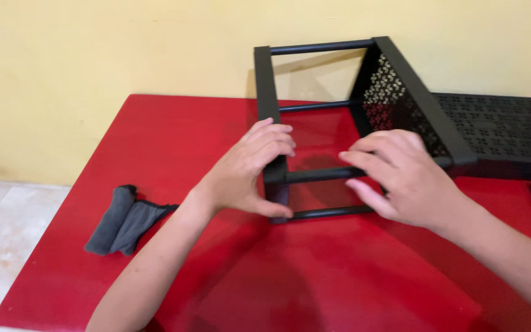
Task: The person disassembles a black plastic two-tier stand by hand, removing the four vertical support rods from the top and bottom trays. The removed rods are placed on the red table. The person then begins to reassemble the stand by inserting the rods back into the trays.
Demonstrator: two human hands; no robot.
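— On the red surface [339, 283], how many black pieces do you count?

— Two big ones. One black frame [339, 123] lies on its side near the middle, and one perforated black panel [499, 132] lies flat behind it at the right, against the yellow wall [93, 61]. A narrow dark edge shows at the far right too, but I cannot tell what it belongs to.

— And the frame itself?

— Four round bars [321, 47] run across it: one at the top, one lower behind, and two down near the hands. Two flat end pieces join them, the left one a plain strip, the right one punched with a pattern of small holes.

— Both hands on it?

— Yes, two bare hands. The left hand [250, 169] is clamped round the lower end of the plain left strip, fingers over the top and thumb pressed underneath at the corner. The right hand [401, 175] rests on the frame's near side where the bar meets the perforated end piece; its fingers are curled over the bar, though how firmly it grips I cannot tell.

— Anything else lying about?

— One grey cloth [124, 221], rolled loosely, at the left edge of the surface, well apart from the frame. Pale floor tiles [1, 233] show beyond that edge.
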